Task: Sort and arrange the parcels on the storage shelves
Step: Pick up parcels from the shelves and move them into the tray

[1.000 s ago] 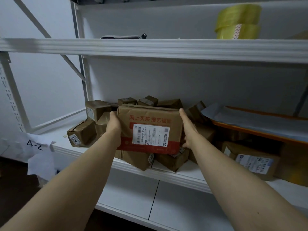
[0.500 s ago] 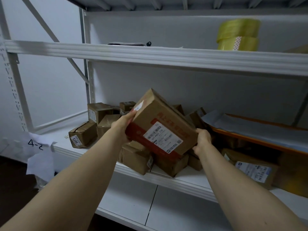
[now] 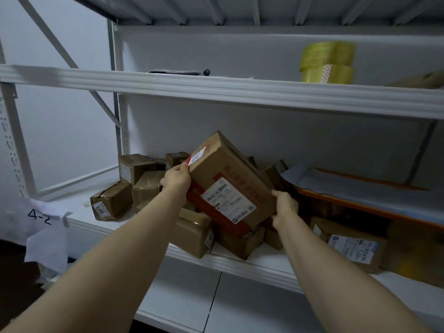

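Observation:
A brown cardboard parcel [image 3: 228, 186] with a red band and a white barcode label is tilted in the air above the middle shelf [image 3: 240, 263]. My left hand [image 3: 176, 179] grips its upper left edge, and my right hand [image 3: 284, 206] grips its lower right corner. Beneath and behind it lies a heap of several small brown parcels [image 3: 192, 231]. One taped small parcel [image 3: 111, 200] marked with a number sits apart at the left.
Yellow tape rolls [image 3: 328, 62] and a dark flat object [image 3: 177, 72] stand on the upper shelf [image 3: 216, 90]. At the right lie a grey mailer [image 3: 360, 188] on an orange one and a labelled box [image 3: 350, 243]. A paper tag reading 4-2 [image 3: 39, 216] hangs at the left.
The parcel was held flat and facing me a second ago; it has been lifted and turned clockwise to a tilt. My left hand rose to its top edge, my right hand dropped lower.

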Tool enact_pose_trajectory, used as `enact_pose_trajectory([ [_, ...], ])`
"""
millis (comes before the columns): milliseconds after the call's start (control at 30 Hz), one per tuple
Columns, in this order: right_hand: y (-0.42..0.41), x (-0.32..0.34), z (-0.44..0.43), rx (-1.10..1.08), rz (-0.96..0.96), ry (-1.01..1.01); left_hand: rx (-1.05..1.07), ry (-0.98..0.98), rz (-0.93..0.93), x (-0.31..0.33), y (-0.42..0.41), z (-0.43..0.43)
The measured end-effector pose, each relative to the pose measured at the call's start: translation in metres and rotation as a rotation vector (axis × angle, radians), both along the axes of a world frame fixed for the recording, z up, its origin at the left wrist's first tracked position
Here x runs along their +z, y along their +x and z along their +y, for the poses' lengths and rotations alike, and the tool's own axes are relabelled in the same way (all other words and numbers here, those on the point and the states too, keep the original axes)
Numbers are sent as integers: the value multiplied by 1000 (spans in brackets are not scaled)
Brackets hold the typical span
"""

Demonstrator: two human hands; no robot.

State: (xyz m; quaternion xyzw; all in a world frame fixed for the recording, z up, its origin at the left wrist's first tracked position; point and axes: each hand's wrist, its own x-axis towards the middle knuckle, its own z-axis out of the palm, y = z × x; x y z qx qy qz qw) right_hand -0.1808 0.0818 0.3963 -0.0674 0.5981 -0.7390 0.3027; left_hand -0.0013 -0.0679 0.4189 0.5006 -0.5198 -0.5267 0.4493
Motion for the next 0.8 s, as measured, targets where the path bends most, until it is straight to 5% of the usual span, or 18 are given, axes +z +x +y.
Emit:
enact_pose_trajectory([
  [133,5,9,-13,2,79,-47,-32,191,-37,-26,-7,-45],
  [300,21,6,-27,100,204,-69,35,172,-24,2,10,15],
  [433,24,5,-22,126,86,-147,136,159,-7,-9,14,2],
  [633,22,-14,-22,397,-151,155,133,171,23,-10,18,-6],
  [800,22,-19,-20,400,-169,165,213,217,97,-9,34,-15],
])
